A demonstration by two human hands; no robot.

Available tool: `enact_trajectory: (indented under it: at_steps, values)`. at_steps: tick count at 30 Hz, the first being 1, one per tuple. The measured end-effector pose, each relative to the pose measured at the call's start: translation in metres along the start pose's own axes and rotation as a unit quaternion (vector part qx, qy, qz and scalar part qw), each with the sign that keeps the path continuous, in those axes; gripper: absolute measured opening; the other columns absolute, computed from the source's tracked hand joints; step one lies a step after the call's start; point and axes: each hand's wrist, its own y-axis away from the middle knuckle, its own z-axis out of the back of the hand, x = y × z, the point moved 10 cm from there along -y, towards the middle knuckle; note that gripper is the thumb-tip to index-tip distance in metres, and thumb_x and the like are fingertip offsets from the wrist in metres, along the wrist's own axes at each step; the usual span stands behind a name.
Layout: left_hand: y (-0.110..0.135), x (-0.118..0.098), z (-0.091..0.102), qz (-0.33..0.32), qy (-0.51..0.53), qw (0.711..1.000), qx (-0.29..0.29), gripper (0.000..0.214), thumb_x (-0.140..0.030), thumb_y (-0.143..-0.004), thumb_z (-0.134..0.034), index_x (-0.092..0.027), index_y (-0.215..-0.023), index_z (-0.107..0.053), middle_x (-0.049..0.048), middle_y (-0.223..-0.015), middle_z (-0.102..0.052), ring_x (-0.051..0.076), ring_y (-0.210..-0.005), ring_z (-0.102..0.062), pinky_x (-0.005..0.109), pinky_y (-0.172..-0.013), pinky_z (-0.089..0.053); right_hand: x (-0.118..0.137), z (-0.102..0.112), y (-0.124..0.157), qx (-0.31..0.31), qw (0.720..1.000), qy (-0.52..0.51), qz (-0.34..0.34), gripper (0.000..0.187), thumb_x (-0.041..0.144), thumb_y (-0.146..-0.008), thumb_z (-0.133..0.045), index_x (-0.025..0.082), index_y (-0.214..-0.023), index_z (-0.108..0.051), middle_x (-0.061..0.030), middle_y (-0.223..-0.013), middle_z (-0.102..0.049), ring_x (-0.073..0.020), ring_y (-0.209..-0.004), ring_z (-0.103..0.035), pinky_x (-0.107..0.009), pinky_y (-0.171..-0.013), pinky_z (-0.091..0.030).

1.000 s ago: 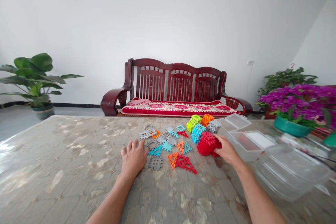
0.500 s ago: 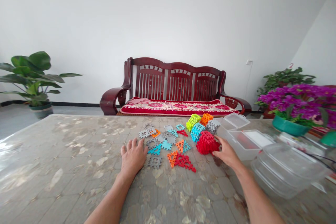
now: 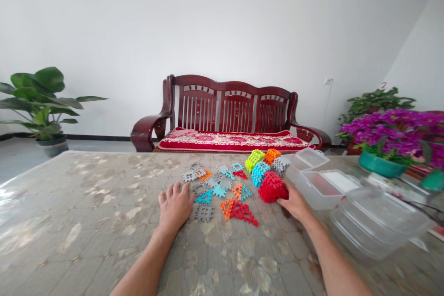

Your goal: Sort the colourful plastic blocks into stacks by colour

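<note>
My left hand (image 3: 176,205) lies flat on the table with its fingers spread, just left of the loose toy building tiles. Nearest to it are a grey window tile (image 3: 204,213), a blue triangular tile (image 3: 204,196) and a grey frame tile (image 3: 200,189). My right hand (image 3: 295,201) is closed on the right side of a stack of red building tiles (image 3: 271,188), its thumb low at the front edge; the other fingertips are partly hidden behind the stack. Stacks of blue tiles (image 3: 260,173), lime tiles (image 3: 254,161), orange tiles (image 3: 272,156) and grey tiles (image 3: 280,166) stand close behind.
Loose orange tiles (image 3: 227,208) and red tiles (image 3: 243,213) lie mid-table. Right of the stacks stand an opened clear plastic box (image 3: 314,194) and a clear rounded container (image 3: 378,224). Beyond them is a teal pot of purple flowers (image 3: 383,165). A wooden bench (image 3: 236,106) stands behind the table.
My right hand has moved slightly left and closed in on the red stack. My left hand rests as before. The view has shifted very slightly.
</note>
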Motion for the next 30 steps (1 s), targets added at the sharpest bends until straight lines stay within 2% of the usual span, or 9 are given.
enact_trajectory:
  at_steps: [7, 11, 15, 17, 19, 21, 24, 27, 30]
  values:
    - [0.000, 0.000, 0.000, -0.004, 0.002, 1.000, -0.004, 0.048, -0.040, -0.096, -0.038, -0.022, -0.137, -0.055, 0.0144, -0.144, -0.052, 0.033, -0.135, -0.042, 0.056, -0.110, -0.030, 0.006, 0.003, 0.005, -0.006, 0.999, 0.030, 0.015, 0.070, 0.022, -0.067, -0.068, 0.018, -0.135, -0.052, -0.0120, -0.129, -0.063, -0.0263, -0.119, -0.059, -0.045, -0.107, -0.042]
    - [0.000, 0.000, 0.001, -0.003, 0.004, 1.000, -0.005, 0.047, -0.039, -0.095, -0.038, -0.022, -0.136, -0.056, 0.0145, -0.143, -0.053, 0.032, -0.134, -0.043, 0.056, -0.110, -0.030, 0.007, 0.014, 0.005, -0.036, 0.996, 0.076, 0.012, 0.070, 0.014, -0.063, -0.060, 0.017, -0.133, -0.054, -0.0126, -0.131, -0.062, -0.0265, -0.122, -0.057, -0.045, -0.108, -0.042]
    - [0.001, -0.001, 0.003, 0.000, 0.003, 1.000, -0.005, 0.047, -0.038, -0.095, -0.039, -0.021, -0.136, -0.056, 0.0148, -0.144, -0.052, 0.033, -0.135, -0.042, 0.055, -0.110, -0.029, 0.026, 0.044, 0.008, -0.137, 0.985, 0.103, 0.023, 0.063, 0.010, -0.062, -0.050, 0.017, -0.123, -0.061, -0.0115, -0.126, -0.064, -0.0262, -0.119, -0.058, -0.045, -0.106, -0.044]
    - [0.002, -0.002, 0.004, -0.001, 0.000, 1.000, -0.004, 0.047, -0.038, -0.095, -0.039, -0.021, -0.136, -0.056, 0.0148, -0.144, -0.052, 0.033, -0.135, -0.042, 0.055, -0.110, -0.029, 0.048, 0.064, 0.016, -0.215, 0.972, 0.086, 0.049, 0.051, 0.013, -0.067, -0.048, 0.018, -0.114, -0.064, -0.0105, -0.117, -0.067, -0.0254, -0.111, -0.062, -0.044, -0.099, -0.049]
    - [0.002, -0.003, 0.004, -0.004, -0.002, 1.000, -0.004, 0.047, -0.038, -0.095, -0.039, -0.021, -0.135, -0.056, 0.0149, -0.143, -0.053, 0.033, -0.134, -0.043, 0.055, -0.110, -0.030, 0.079, 0.073, 0.026, -0.259, 0.959, 0.054, 0.101, 0.037, 0.015, -0.073, -0.048, 0.020, -0.105, -0.067, -0.0082, -0.105, -0.070, -0.0227, -0.096, -0.066, -0.038, -0.087, -0.054]
    - [0.002, -0.002, 0.003, -0.003, -0.003, 1.000, -0.004, 0.047, -0.039, -0.095, -0.039, -0.021, -0.136, -0.056, 0.0149, -0.143, -0.053, 0.033, -0.134, -0.043, 0.055, -0.110, -0.030, 0.114, 0.067, 0.033, -0.233, 0.959, 0.021, 0.162, 0.025, 0.017, -0.080, -0.050, 0.021, -0.097, -0.068, -0.0052, -0.093, -0.072, -0.0196, -0.083, -0.067, -0.033, -0.078, -0.055]
    - [0.002, -0.001, 0.002, 0.000, -0.001, 1.000, -0.003, 0.047, -0.039, -0.095, -0.040, -0.022, -0.136, -0.056, 0.0148, -0.143, -0.052, 0.033, -0.135, -0.042, 0.055, -0.111, -0.029, 0.158, 0.035, 0.041, -0.121, 0.968, -0.001, 0.220, 0.017, 0.020, -0.086, -0.053, 0.022, -0.092, -0.069, -0.0037, -0.089, -0.072, -0.0177, -0.083, -0.068, -0.029, -0.078, -0.055]
    - [0.001, -0.001, 0.001, 0.001, 0.001, 1.000, -0.005, 0.047, -0.039, -0.095, -0.040, -0.021, -0.136, -0.055, 0.0151, -0.144, -0.052, 0.033, -0.136, -0.042, 0.056, -0.111, -0.029, 0.177, -0.011, 0.047, 0.031, 0.980, 0.007, 0.198, 0.019, 0.022, -0.086, -0.057, 0.023, -0.098, -0.071, -0.0029, -0.092, -0.073, -0.0150, -0.075, -0.067, -0.026, -0.071, -0.054]
    - [0.001, -0.001, 0.001, -0.003, -0.001, 1.000, -0.005, 0.048, -0.039, -0.095, -0.040, -0.021, -0.137, -0.055, 0.0150, -0.144, -0.052, 0.033, -0.135, -0.042, 0.055, -0.111, -0.029, 0.178, -0.046, 0.056, 0.128, 0.977, 0.064, 0.157, 0.033, 0.025, -0.081, -0.064, 0.026, -0.114, -0.069, -0.0035, -0.110, -0.071, -0.0172, -0.088, -0.067, -0.029, -0.081, -0.054]
